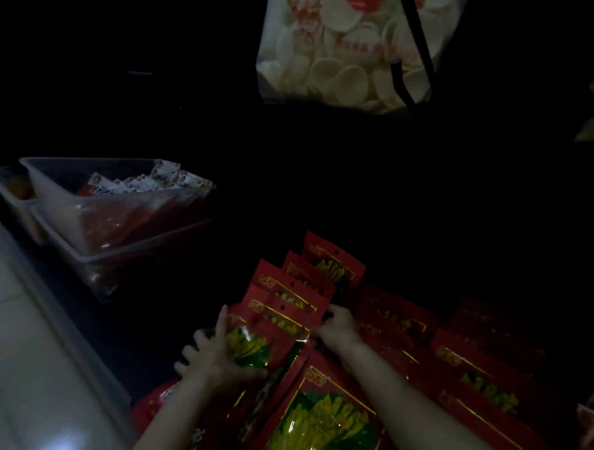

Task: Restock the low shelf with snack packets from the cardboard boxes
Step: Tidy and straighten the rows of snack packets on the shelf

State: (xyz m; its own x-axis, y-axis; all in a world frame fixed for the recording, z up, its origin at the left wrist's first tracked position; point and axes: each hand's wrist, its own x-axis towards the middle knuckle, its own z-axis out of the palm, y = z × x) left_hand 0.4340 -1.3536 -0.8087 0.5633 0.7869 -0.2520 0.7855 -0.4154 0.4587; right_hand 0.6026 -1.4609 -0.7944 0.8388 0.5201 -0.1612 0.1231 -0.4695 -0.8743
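Note:
A fanned stack of red snack packets (291, 299) with yellow pictures lies on the dark low shelf, lower middle of the head view. My left hand (219, 355) grips the stack's near left side, thumb over a glossy packet. My right hand (336, 324) holds the stack's right edge, fingers curled on it. More red packets (476, 373) lie in rows to the right, and a large one (322, 422) sits between my forearms. No cardboard box shows.
A clear plastic bin (97, 231) with red and white sachets stands at the left, a second bin (4, 188) behind it. A big bag of white round crackers (337, 55) hangs above. Pale tiled floor (31, 368) runs along the left. The shelf's back is dark.

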